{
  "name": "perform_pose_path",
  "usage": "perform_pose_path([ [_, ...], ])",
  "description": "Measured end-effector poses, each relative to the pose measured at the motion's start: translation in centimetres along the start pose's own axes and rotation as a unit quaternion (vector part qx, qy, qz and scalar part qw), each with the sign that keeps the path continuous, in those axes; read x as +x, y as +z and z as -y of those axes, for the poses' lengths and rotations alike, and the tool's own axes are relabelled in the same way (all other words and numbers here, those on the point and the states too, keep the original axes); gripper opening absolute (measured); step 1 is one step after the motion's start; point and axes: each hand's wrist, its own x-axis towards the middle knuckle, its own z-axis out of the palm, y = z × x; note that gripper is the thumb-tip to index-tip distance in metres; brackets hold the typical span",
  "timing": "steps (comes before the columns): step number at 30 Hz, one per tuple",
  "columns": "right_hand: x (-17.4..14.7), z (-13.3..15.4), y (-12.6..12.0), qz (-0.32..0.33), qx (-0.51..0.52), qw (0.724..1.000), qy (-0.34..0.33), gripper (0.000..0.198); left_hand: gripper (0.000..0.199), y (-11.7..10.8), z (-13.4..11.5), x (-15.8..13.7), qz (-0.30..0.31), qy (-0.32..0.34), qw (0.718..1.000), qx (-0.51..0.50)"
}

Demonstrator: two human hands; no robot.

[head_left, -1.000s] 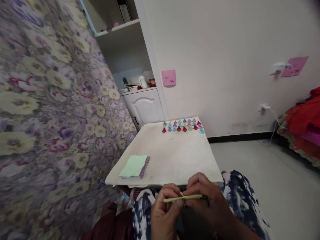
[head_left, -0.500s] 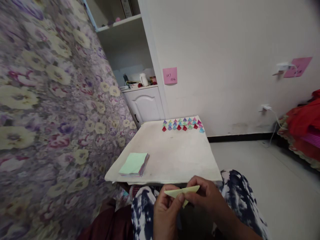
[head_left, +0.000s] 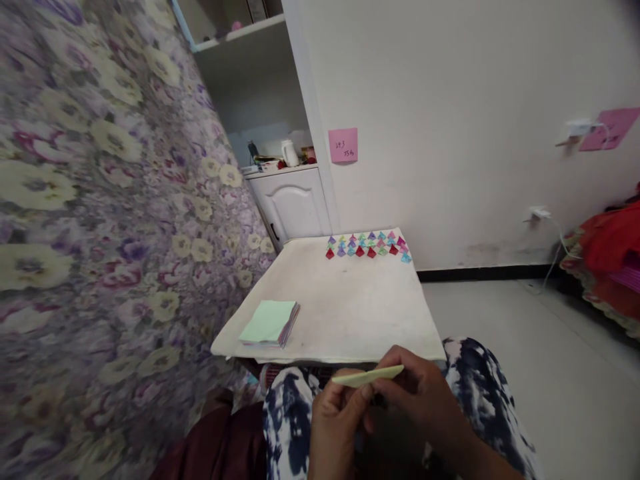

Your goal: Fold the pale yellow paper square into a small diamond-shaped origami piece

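Note:
A folded piece of pale yellow paper (head_left: 367, 377) is held between both hands, just off the table's near edge and above my lap. My left hand (head_left: 336, 417) pinches its left part with the thumb in front. The right hand (head_left: 417, 387) grips the right part between thumb and fingers. Seen nearly edge-on, the paper looks like a thin strip, and its lower part is hidden by my fingers. On the table (head_left: 345, 300) lies a stack of square paper (head_left: 269, 322) with a light green sheet on top. Several small folded paper pieces (head_left: 371, 252) in many colours sit in rows at the far edge.
A floral curtain (head_left: 115, 200) hangs along the left side. Behind the table stand a white cabinet (head_left: 297, 203) and a wall with a pink note (head_left: 343, 145). Red fabric (head_left: 607, 240) and a plugged-in cable (head_left: 555, 230) are at the right.
The yellow paper has tilted, so its pointed lower part no longer shows and it looks thinner. Both hands still hold it. The camera view has shifted slightly.

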Motion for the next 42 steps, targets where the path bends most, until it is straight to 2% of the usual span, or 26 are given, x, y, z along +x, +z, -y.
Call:
perform_pose_path([
  [3, -0.1, -0.2, -0.1, -0.005, -0.058, 0.997, -0.050, 0.006, 0.022, -0.2, -0.4, 0.0, -0.001, 0.030, 1.000, 0.001],
  [5, -0.2, -0.1, -0.3, -0.022, -0.099, 0.989, -0.109, 0.014, 0.019, -0.3, -0.6, 0.2, -0.003, 0.051, 0.999, -0.011],
  [8, -0.2, 0.1, -0.6, -0.053, -0.172, 0.958, -0.224, 0.023, 0.019, -0.8, -0.8, 0.5, 0.005, 0.057, 0.998, -0.008],
  [11, -0.3, 0.3, -0.7, -0.072, -0.220, 0.931, -0.281, 0.022, 0.019, -1.2, -0.8, 0.7, 0.013, 0.063, 0.998, 0.007],
  [19, -0.6, 0.5, -0.4, -0.065, -0.267, 0.926, -0.257, 0.009, 0.012, -0.9, -1.2, -0.1, 0.009, 0.090, 0.995, 0.038],
  [24, -0.4, 0.2, -0.3, -0.064, -0.270, 0.923, -0.268, 0.011, 0.015, -1.5, -0.6, 0.4, 0.039, 0.070, 0.995, 0.054],
  [32, -0.4, 0.0, -0.2, -0.049, -0.256, 0.925, -0.276, 0.015, 0.017, -1.7, -0.6, 0.3, 0.032, 0.064, 0.996, 0.052],
  [42, 0.0, 0.8, -0.2, -0.045, -0.288, 0.929, -0.226, 0.017, 0.015, -1.9, -0.5, 0.7, 0.043, 0.060, 0.995, 0.072],
])
